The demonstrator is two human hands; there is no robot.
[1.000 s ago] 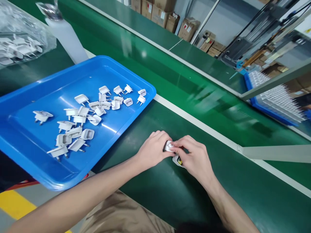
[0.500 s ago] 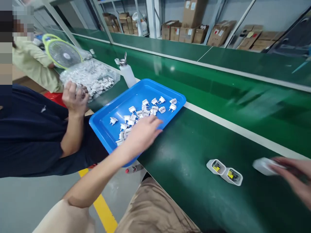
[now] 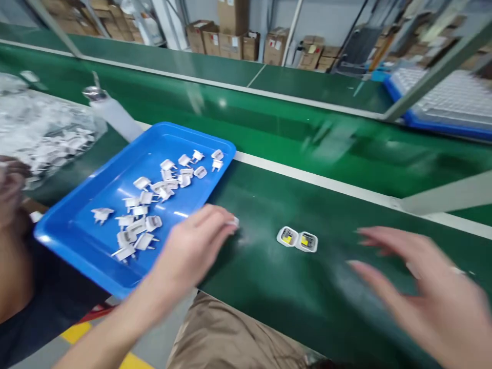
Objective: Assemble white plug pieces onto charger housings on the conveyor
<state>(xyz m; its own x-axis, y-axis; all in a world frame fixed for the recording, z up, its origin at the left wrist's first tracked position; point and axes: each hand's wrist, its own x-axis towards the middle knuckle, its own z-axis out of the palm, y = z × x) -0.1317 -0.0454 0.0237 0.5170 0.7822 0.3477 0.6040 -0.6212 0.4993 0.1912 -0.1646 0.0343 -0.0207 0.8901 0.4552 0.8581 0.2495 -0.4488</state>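
Note:
My left hand (image 3: 200,238) is over the green table just off the tray's right edge. Its fingers are pinched on a small white plug piece, of which only a bit shows past the fingertips. Several white two-pin plug pieces (image 3: 139,211) lie loose in the blue tray (image 3: 77,259). Two white charger housings stand side by side, touching, with their open ends up: the left housing (image 3: 282,237) and the right housing (image 3: 313,245) both show yellow and dark parts inside. To their right, my right hand (image 3: 418,287) hovers with thumb and fingers apart, holding nothing.
A white pump bottle (image 3: 115,115) stands behind the tray. Plastic bags with more white pieces (image 3: 63,148) lie at the left, by a co-worker's hand (image 3: 11,195). A metal post (image 3: 446,195) rises at the right; a blue-edged tray (image 3: 442,123) sits on the upper shelf.
My left hand has left the tray with a plug piece, moving right towards the housings. My right hand has let go of the white housing it held and opened. The view has swung right.

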